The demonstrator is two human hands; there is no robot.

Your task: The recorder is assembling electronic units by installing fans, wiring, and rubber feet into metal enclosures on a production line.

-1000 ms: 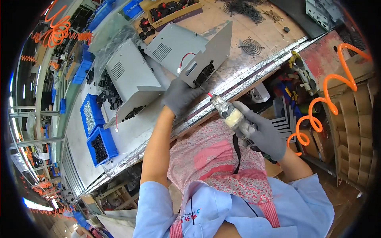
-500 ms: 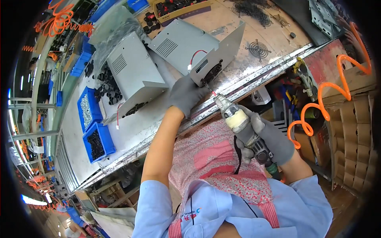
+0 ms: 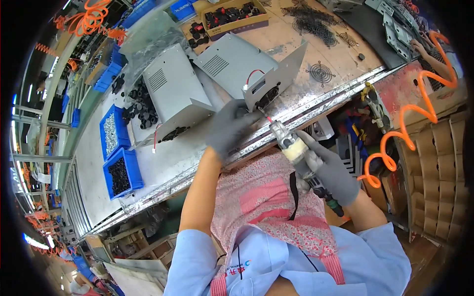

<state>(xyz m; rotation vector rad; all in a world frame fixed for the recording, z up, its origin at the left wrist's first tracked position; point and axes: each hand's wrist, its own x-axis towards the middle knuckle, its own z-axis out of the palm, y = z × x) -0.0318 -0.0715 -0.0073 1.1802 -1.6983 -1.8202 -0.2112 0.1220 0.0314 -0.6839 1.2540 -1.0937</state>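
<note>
My right hand point(image 3: 338, 176), in a grey glove, is closed round a taped power screwdriver point(image 3: 295, 148). Its reddish bit points up and left toward the bench edge. My left hand point(image 3: 229, 127), also gloved and slightly blurred, has its fingers stretched toward the bit's tip; whether a screw is there I cannot see. Just beyond those fingers stands a bent grey metal panel point(image 3: 284, 74) with a black fan point(image 3: 267, 97) and a red wire with a white plug. Left of it lies a second grey vented panel point(image 3: 175, 84), its fan point(image 3: 176, 133) partly in shadow.
Blue bins of silvery screws point(image 3: 109, 132) and black parts point(image 3: 121, 173) sit at the left. Black wire fan guards point(image 3: 321, 73) lie on the far right of the bench. An orange coiled hose point(image 3: 402, 116) hangs at the right, near another person's arm point(image 3: 434, 61).
My left hand has come off the panel's lower edge, and its fingers now reach toward the bit. The screwdriver stays in my right hand. The whole view has shifted slightly.
</note>
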